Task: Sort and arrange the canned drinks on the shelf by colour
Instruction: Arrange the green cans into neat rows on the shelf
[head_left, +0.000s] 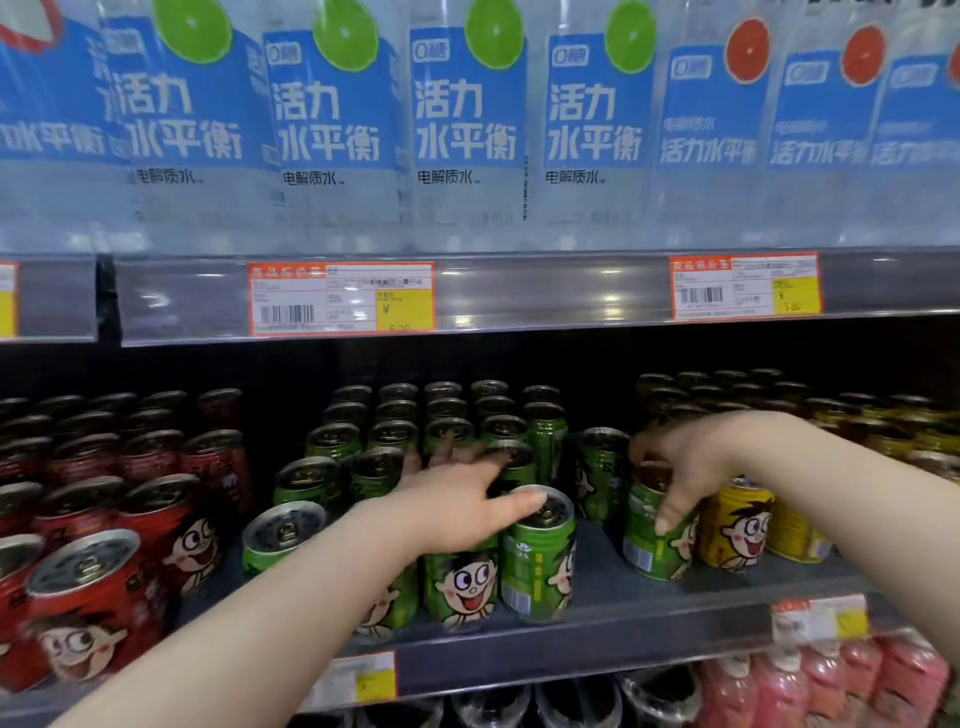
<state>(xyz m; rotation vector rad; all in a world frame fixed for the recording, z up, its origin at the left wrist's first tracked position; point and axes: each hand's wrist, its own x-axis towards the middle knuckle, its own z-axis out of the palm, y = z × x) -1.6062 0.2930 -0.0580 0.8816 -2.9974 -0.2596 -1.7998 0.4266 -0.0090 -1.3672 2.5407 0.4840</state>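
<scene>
Three colour groups of cartoon-faced cans stand on the middle shelf (649, 618): red cans (98, 597) at the left, green cans (395, 431) in the centre, yellow cans (737, 525) at the right. My left hand (457, 499) lies flat over the green group, fingers spread, thumb resting on the top of a front green can (540, 566). My right hand (685, 467) grips a separate green can (649, 540) from above, right beside the yellow cans. Another green can (602, 473) stands alone behind it.
Tall bottles with blue labels (467, 119) fill the shelf above, whose rail carries price tags (340, 297). Pink bottles (831, 680) sit on the shelf below at the right. A strip of bare shelf (597, 545) lies between the green group and the gripped can.
</scene>
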